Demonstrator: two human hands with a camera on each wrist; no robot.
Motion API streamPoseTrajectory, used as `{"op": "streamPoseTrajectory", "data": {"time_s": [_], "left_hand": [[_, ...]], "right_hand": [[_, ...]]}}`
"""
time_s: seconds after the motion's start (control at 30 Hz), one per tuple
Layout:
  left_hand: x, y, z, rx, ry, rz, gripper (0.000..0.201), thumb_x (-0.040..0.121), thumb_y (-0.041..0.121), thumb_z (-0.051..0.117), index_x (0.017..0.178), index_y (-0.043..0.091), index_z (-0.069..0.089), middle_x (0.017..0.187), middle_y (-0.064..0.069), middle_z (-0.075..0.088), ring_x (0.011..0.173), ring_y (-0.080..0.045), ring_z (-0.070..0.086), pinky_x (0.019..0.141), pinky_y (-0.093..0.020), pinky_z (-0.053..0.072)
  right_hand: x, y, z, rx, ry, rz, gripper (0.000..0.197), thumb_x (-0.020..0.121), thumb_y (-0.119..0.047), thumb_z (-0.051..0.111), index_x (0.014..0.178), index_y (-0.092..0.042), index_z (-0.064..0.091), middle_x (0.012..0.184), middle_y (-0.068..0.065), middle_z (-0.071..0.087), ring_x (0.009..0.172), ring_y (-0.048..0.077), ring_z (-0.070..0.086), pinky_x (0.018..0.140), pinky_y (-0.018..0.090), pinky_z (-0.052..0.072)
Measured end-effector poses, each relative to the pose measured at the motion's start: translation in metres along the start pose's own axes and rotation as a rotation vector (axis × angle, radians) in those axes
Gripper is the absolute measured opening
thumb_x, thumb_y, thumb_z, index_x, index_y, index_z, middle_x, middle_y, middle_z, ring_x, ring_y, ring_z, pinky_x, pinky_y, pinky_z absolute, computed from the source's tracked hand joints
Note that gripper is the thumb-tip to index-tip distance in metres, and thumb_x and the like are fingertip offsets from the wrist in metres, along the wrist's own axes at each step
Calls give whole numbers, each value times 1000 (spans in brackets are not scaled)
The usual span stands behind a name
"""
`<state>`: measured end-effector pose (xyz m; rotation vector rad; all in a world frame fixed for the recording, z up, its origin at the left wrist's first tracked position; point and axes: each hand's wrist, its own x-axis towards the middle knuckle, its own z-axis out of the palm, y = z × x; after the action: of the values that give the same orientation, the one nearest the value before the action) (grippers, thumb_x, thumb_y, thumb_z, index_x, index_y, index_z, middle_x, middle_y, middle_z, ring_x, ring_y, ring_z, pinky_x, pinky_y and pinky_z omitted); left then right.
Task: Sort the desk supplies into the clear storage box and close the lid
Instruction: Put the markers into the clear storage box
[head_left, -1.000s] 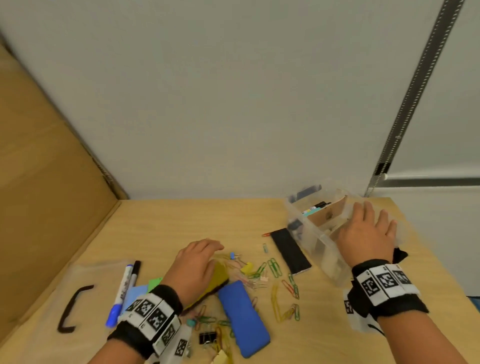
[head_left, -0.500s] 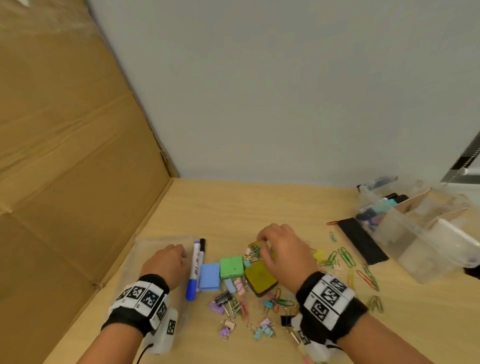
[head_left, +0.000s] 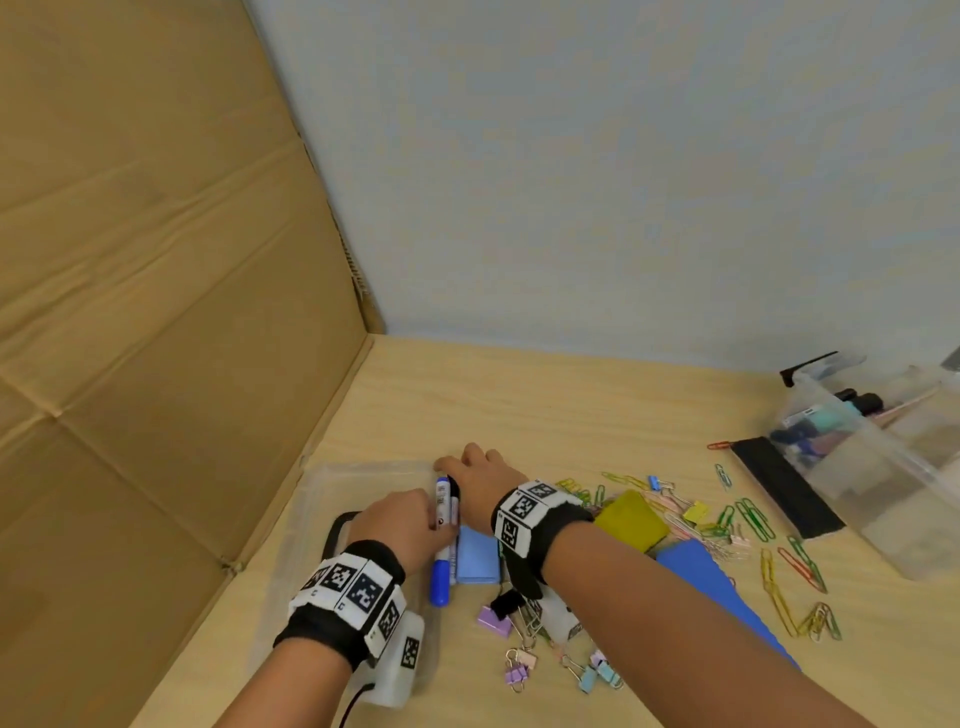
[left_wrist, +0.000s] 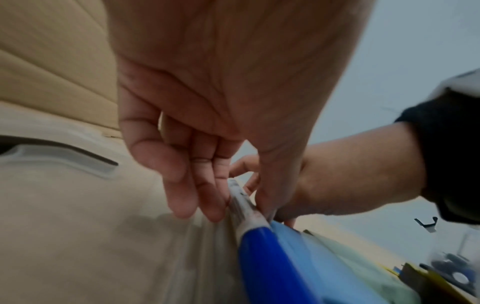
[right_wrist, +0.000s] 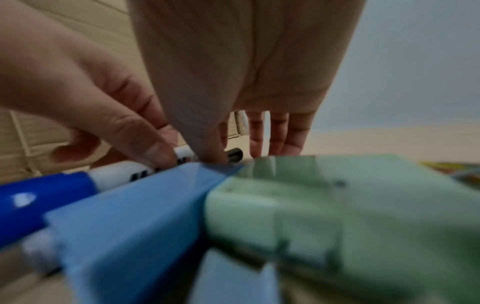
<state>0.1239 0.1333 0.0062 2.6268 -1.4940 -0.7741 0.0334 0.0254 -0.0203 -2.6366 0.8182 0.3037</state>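
A blue-capped white marker (head_left: 440, 577) and a black marker (head_left: 454, 493) lie side by side at the right rim of the clear lid (head_left: 332, 483). My left hand (head_left: 434, 522) pinches the blue marker's barrel (left_wrist: 244, 203) between fingers and thumb. My right hand (head_left: 452, 467) reaches across from the right; its thumb and fingers close around the black marker's cap (right_wrist: 235, 153). The clear storage box (head_left: 883, 499) stands at the far right, lid off, with pens inside.
A blue sticky pad (head_left: 477, 558) and a green pad (right_wrist: 311, 205) lie just right of the markers. Beyond them are a yellow pad (head_left: 631, 519), a blue eraser (head_left: 717, 587), a black strip (head_left: 784, 488), and several scattered paper clips (head_left: 753, 519) and binder clips (head_left: 493, 621). A cardboard wall (head_left: 156, 312) bounds the left.
My right hand has left the pile of clips and gone left to the markers. My left hand has shifted right from the lid onto the blue marker. The view has swung left.
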Motion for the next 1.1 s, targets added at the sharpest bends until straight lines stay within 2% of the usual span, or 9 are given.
{"op": "streamPoseTrajectory", "data": {"time_s": [0.13, 0.33, 0.47, 0.53, 0.63, 0.8, 0.87, 1.0, 1.1], "left_hand": [[4, -1, 2, -38, -33, 0, 29, 84, 52, 57, 77, 26, 48, 78, 4, 57, 72, -15, 54, 69, -28, 45], [6, -5, 3, -80, -65, 6, 28, 86, 47, 52, 73, 23, 47, 73, 4, 54, 68, -13, 52, 62, -26, 40], [1, -5, -3, -198, -28, 9, 24, 88, 40, 52, 78, 20, 46, 73, 4, 54, 64, -12, 49, 56, -24, 36], [-4, -4, -6, -285, 52, 29, 21, 89, 36, 54, 82, 18, 46, 73, 3, 54, 65, -15, 50, 57, -26, 36], [-11, 2, -10, -422, 174, 93, 19, 90, 33, 53, 87, 16, 46, 79, -3, 62, 71, -24, 60, 64, -35, 45], [-23, 37, -9, -573, 266, 265, 5, 96, 29, 46, 96, 25, 45, 88, 4, 59, 68, -13, 70, 72, -45, 54], [-25, 56, -6, -570, 291, 321, 2, 96, 28, 47, 97, 27, 45, 90, 4, 61, 78, -16, 68, 77, -47, 53], [-25, 96, 1, -499, 350, 396, 10, 95, 27, 51, 104, 24, 51, 104, 3, 59, 102, -14, 55, 84, -35, 48], [-25, 126, 4, -454, 410, 435, 12, 93, 27, 54, 106, 27, 52, 104, 5, 58, 100, -9, 51, 76, -24, 44]], "right_hand": [[10, 3, -7, -98, 6, -90, 36, 90, -13, 54, 124, -15, 44, 125, 11, 41, 106, 34, 46, 77, 40, 41], [15, 20, -19, -257, -75, -114, 20, 84, -13, 62, 100, -17, 52, 109, 8, 45, 92, 32, 49, 68, 41, 44], [-5, 33, -36, -112, -89, -58, 18, 81, -13, 63, 84, -19, 46, 79, 1, 50, 69, 24, 50, 56, 32, 40], [-28, 38, -48, 46, -33, -55, 16, 81, -15, 64, 83, -20, 49, 78, -1, 54, 71, 21, 51, 59, 31, 42], [-71, 50, -63, 348, 107, -53, 16, 84, -21, 68, 90, -16, 55, 93, 1, 62, 72, 16, 55, 65, 30, 46], [-138, 86, -70, 882, 380, -33, 15, 87, -17, 66, 94, -19, 52, 107, 0, 69, 86, 26, 68, 79, 40, 54], [-160, 107, -77, 996, 514, -23, 14, 90, -13, 61, 97, -18, 51, 107, 1, 69, 90, 25, 69, 82, 42, 56], [-202, 164, -104, 860, 939, 64, 18, 95, -12, 53, 109, -19, 45, 102, -1, 64, 92, 17, 67, 82, 39, 57], [-230, 212, -132, 682, 1243, 263, 27, 97, -13, 48, 121, -16, 39, 94, -4, 59, 80, 11, 65, 68, 19, 54]]}}
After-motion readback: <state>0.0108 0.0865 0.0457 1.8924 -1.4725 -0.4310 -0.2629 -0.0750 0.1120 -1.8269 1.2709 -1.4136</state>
